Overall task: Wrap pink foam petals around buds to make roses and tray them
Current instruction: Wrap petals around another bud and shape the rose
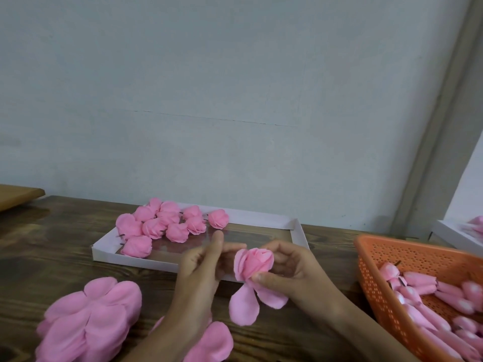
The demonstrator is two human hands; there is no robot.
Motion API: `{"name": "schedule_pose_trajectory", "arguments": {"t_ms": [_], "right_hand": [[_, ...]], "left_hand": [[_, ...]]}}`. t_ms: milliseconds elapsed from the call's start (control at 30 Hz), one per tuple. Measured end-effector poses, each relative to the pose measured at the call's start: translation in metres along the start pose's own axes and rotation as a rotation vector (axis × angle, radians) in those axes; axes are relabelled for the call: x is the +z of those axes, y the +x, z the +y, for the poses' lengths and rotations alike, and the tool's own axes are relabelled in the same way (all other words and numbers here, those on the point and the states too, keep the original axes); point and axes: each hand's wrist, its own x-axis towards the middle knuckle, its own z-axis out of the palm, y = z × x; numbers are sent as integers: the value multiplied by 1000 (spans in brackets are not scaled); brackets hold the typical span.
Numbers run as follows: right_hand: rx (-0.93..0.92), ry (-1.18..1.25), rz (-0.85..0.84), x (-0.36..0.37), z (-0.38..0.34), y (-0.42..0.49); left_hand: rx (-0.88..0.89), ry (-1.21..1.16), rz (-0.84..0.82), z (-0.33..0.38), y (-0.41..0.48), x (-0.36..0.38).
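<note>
A half-wrapped pink foam rose (254, 263) is held above the wooden table, in front of the white tray (298, 231). My right hand (290, 270) pinches it at the base, thumb in front. Two loose petals (245, 304) hang below the thumb. My left hand (201, 267) is just left of the rose with fingers stretched toward it; whether they touch it is unclear. Several finished roses (167, 226) lie in the tray's left half. A stack of flat pink petal sheets (88, 322) lies at the near left.
An orange perforated basket (379, 270) at the right holds several pink buds (423, 291). A second white tray (454, 236) shows at the far right edge. More petals (211, 346) lie under my left wrist. A grey wall stands right behind the table.
</note>
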Motion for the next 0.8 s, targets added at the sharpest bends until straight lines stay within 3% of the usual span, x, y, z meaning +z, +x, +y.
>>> {"name": "schedule_pose_trajectory", "arguments": {"t_ms": [100, 267, 433, 567, 667, 800], "right_hand": [[35, 64, -41, 17, 3, -2], [24, 0, -45, 39, 8, -7], [-29, -130, 61, 45, 4, -10], [-41, -199, 240, 54, 8, -14], [-95, -210, 261, 58, 10, -17], [-311, -509, 194, 53, 5, -17]], "left_hand": [[-47, -26, 35, 2, -1, 2], [-154, -141, -93, -1, -6, 4], [-230, -350, -144, -3, -8, 9], [-235, -311, -88, -4, -13, 12], [-255, -323, 18, -12, -8, 12], [-256, -412, 6, -10, 0, -3]]}}
